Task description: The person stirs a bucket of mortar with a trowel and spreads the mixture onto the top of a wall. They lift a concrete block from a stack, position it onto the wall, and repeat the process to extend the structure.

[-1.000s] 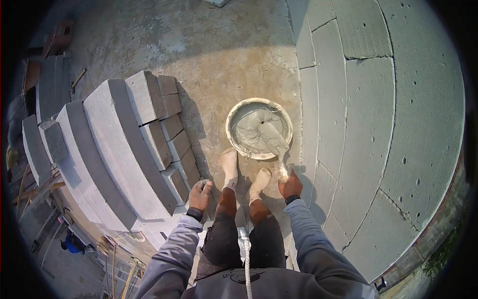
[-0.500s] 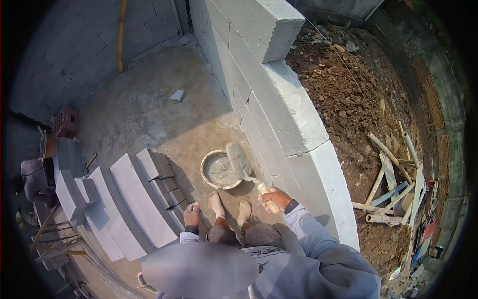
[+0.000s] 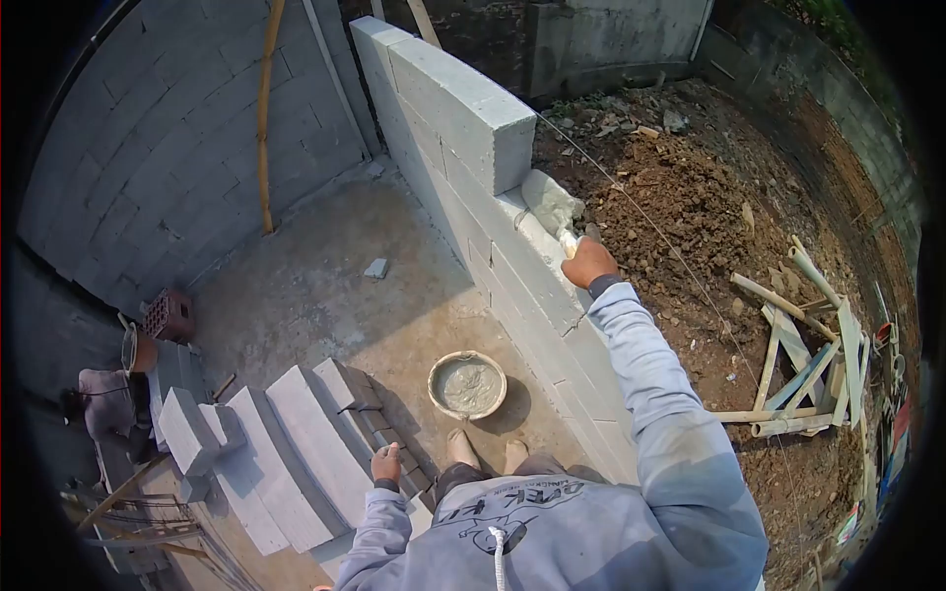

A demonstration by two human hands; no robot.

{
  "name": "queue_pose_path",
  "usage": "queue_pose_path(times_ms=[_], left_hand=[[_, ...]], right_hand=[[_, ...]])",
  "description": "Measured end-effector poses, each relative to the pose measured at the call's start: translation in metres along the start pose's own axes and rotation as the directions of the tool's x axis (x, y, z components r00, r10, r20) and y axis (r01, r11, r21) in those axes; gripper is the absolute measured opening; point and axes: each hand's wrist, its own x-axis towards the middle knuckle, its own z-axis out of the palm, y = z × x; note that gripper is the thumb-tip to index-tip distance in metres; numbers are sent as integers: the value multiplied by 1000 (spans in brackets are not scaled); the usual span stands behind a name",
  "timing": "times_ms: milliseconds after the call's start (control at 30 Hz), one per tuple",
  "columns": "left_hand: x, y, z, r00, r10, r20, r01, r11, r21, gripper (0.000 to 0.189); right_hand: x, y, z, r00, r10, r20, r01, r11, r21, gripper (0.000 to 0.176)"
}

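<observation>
My right hand (image 3: 591, 264) is wrapped round the handle of a trowel (image 3: 552, 202). Grey mortar coats its blade, which is over the top of the light grey block wall (image 3: 512, 286), close to the end of a raised block (image 3: 512, 153). Some wet mortar lies on the wall top beside the blade. Over by the stacked blocks (image 3: 286, 424), my left hand (image 3: 386, 463) is raised with its fingers partly apart and holds nothing. Between my feet and the wall, a round basin (image 3: 468, 386) of wet mortar stands on the floor.
A string (image 3: 680, 241) runs along the outer side of the wall above heaped soil (image 3: 680, 197). Bamboo and wood scraps (image 3: 803, 364) lie at right. Another person (image 3: 108, 404) is bent over at far left, near a red crate (image 3: 168, 315). A bamboo pole (image 3: 266, 118) leans on the back wall.
My right hand has carried the mortar-laden trowel from the basin up to the wall top. The view has shifted, and my left hand stays near the stacked blocks.
</observation>
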Motion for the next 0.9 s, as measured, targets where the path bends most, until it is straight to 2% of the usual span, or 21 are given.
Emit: queue_pose_path(times_ms=[100,133,233,267,367,400,500,600,700,800,867,900], left_hand=[[6,-16,3,995,100,9,-100,991,91,34],[-31,43,3,987,158,15,-156,953,259,33],[-10,23,11,990,36,133,-46,996,71,34],[-3,18,15,988,44,148,-52,997,49,35],[15,30,22,973,112,201,-159,959,235,34],[25,31,26,956,195,220,-257,919,299,32],[47,58,44,922,167,348,-303,872,384,36],[61,96,75,856,151,494,-327,898,293,36],[61,126,120,833,223,507,-434,832,347,34],[26,158,160,762,293,578,-457,875,160,34],[3,167,179,738,253,626,-472,856,211,34],[-2,164,187,701,300,647,-566,786,249,35]], right_hand=[[-16,13,0,1000,-14,-26,13,998,-57,37],[-34,22,-4,999,-22,-40,19,997,-75,38],[-94,71,14,989,-40,-140,22,992,-123,40],[-116,82,8,996,-14,-91,1,990,-144,48],[-183,119,2,981,70,-179,-95,987,-132,47],[-204,130,-1,982,92,-166,-114,985,-126,46],[-263,164,-12,972,161,-169,-183,975,-123,44],[-319,194,-9,952,240,-191,-266,956,-123,45],[-358,212,-16,929,304,-213,-329,940,-93,46],[-365,219,-10,934,264,-241,-293,951,-94,42],[-349,209,-11,941,219,-258,-250,964,-94,40],[-336,200,-9,943,183,-280,-214,973,-86,38]])
